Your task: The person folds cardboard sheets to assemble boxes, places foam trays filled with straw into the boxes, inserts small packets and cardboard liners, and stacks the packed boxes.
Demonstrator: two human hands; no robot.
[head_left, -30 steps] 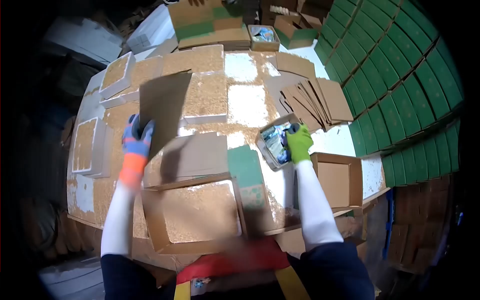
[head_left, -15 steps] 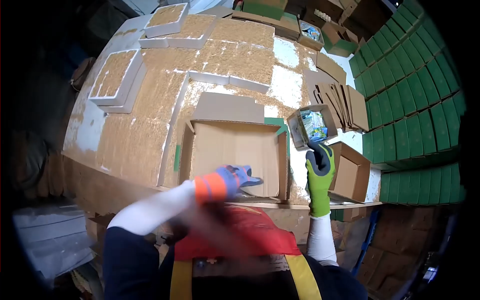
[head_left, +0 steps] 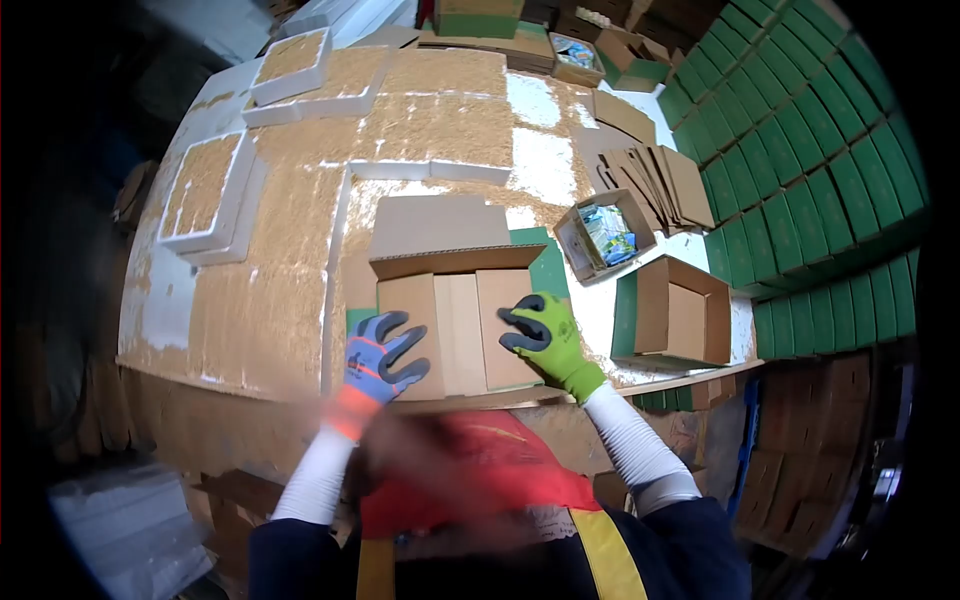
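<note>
A cardboard box [head_left: 457, 335] lies in front of me with its left and right flaps folded inward and its far flap [head_left: 455, 262] standing up. On the left flap [head_left: 408, 300] rests my left hand [head_left: 385, 362], in a blue and orange glove with the fingers spread. My right hand [head_left: 543, 335], gloved in green and black, is at the right flap [head_left: 504, 350]; its fingers are apart and bent. Neither hand grips a thing. Beyond my right hand stands a small open box of colourful packets [head_left: 606, 235].
An open carton [head_left: 690, 315] stands on the right. Behind it are flat cardboard pieces [head_left: 660, 185] and a wall of stacked green boxes [head_left: 800, 170]. White trays of brown grainy material [head_left: 208, 190] sit at the left, with more of that material [head_left: 260, 300] spread over the table.
Both side flaps of the box are now folded in. My left hand has moved from inside the box to its left flap. My right hand has come left from beside the packets.
</note>
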